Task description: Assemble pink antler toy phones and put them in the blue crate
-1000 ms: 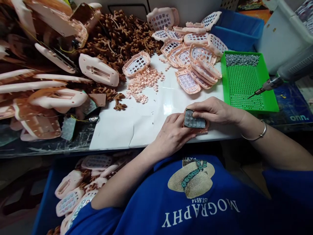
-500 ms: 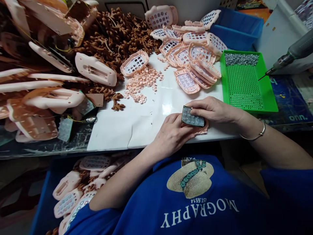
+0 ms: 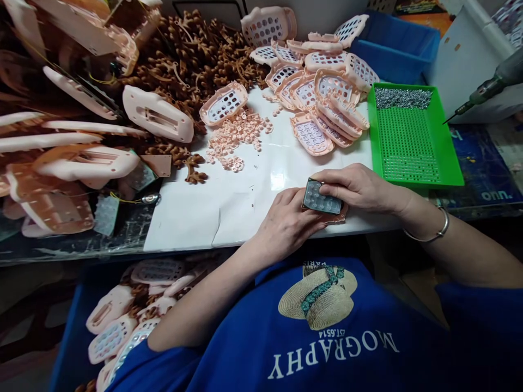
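Between the thumb and fingers of my right hand [image 3: 355, 188] is a small rectangular keypad board [image 3: 322, 197] with a translucent, bumpy key sheet on its face. My left hand [image 3: 284, 220] is closed around a pink plastic shell [image 3: 338, 215], mostly hidden under the fingers and the board. The board is tilted just above the shell; whether they touch I cannot tell. Both hands are at the front edge of the white work surface [image 3: 183, 218].
Pink shells with key holes [image 3: 312, 136] are piled behind my hands. Right of them stands a green tray [image 3: 453, 163] of screws, with a power screwdriver [image 3: 486, 90] above. Small pink rings [image 3: 239, 133], brown parts [image 3: 196, 49] and wired shell halves [image 3: 159, 114] lie left. Below is a blue bin [image 3: 75, 332].
The keypad board is tilted slightly differently, its bumpy face turned more into view. My right hand has shifted a little. The screwdriver appears slightly farther right and higher.
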`<state>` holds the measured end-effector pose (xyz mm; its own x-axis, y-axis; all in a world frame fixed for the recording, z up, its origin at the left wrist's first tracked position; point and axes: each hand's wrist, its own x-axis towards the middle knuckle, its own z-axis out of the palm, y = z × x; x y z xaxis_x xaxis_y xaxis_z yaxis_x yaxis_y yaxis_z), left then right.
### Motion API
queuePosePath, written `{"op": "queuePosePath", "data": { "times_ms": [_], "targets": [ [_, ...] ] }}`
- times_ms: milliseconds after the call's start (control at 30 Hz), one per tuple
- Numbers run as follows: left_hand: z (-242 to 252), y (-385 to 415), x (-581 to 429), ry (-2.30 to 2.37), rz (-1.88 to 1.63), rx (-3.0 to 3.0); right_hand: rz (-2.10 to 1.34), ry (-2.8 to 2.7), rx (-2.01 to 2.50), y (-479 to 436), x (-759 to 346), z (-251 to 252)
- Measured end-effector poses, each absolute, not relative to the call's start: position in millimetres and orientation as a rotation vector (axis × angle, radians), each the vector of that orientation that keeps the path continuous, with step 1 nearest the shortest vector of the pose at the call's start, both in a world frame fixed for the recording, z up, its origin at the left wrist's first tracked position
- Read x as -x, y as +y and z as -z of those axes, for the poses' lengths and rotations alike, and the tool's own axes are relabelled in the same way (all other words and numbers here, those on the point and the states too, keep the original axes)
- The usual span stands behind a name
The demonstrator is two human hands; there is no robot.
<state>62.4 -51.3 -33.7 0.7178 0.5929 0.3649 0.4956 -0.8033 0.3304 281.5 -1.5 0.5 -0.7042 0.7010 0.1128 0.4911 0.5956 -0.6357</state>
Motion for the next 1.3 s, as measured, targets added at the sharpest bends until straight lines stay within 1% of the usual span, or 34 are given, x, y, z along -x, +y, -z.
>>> {"op": "queuePosePath", "data": {
  "times_ms": [300,567,800,1033,1200,1300],
  "targets": [
    [35.2,-50.5,-61.5,0.886,-0.649,-2.733,-0.765,-2.39,0.857,-5.5,-287.4,7.1],
    [36.1,-51.3,-63.5,0.85,-0.735,-2.737,-0.783,-2.389,0.677,-3.6,-294.1,14.0],
    [34.1,-50.2,-62.0,0.865,-0.623,-2.694,-0.946,-2.244,0.891,0.6,-291.1,14.3],
    [31.9,-47.1,-60.4,0.854,-0.655,-2.631,-1.047,-2.212,0.896,0.8,-290.7,12.7],
    [34.4,-48.1,-61.1,0.879,-0.711,-2.616,-1.031,-2.196,0.877,-1.7,-291.3,12.9],
    [36.2,-48.8,-61.2,0.858,-0.748,-2.638,-0.916,-2.264,0.858,-4.7,-292.0,13.7]
  ]
}}
